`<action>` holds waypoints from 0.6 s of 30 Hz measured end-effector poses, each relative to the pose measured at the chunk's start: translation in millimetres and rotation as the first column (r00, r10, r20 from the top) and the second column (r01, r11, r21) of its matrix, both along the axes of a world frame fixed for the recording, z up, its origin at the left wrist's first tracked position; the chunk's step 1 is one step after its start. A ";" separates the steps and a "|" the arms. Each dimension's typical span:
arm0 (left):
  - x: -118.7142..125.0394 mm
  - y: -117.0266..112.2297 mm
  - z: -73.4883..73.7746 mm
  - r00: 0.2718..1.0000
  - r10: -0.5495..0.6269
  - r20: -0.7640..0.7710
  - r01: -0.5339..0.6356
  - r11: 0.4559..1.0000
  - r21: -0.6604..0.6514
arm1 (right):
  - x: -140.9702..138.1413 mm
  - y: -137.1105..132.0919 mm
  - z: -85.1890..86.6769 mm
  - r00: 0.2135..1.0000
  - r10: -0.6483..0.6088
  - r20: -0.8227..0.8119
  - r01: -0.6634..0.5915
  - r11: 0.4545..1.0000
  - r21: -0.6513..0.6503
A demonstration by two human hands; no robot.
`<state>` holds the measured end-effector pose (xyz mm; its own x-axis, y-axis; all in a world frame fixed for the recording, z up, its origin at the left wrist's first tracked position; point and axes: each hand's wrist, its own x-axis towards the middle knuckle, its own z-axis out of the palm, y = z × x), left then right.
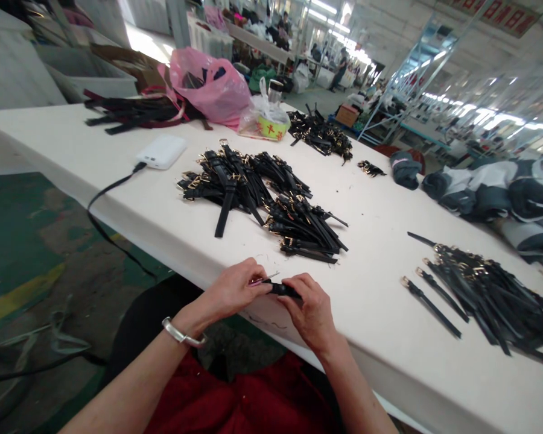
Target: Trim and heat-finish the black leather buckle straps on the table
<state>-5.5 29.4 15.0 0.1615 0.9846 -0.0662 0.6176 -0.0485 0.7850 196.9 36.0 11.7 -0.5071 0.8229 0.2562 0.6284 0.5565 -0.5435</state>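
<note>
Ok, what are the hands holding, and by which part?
The right hand pinches a short black strap by one end. The left hand holds a small pink tool by its handle, its metal tip at the strap.

A short black strap (284,290), held level, meets what seems a small pink-handled tool (261,279).

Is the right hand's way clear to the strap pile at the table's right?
Likely yes: only bare table lies between the right hand and that strap pile, though it already pinches a black strap.
</note>
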 end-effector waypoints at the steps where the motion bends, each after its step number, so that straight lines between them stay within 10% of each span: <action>1: -0.7 -0.4 -0.5 0.999 -0.009 0.031 0.009 1.000 -0.018 | -0.1 -0.2 0.6 1.000 0.014 -0.004 -0.014 1.000 0.004; 18: 17.1 -11.1 13.0 0.910 0.020 0.414 0.067 0.978 -0.195 | -5.3 -11.8 -9.0 0.964 0.119 -0.237 -0.118 0.993 0.016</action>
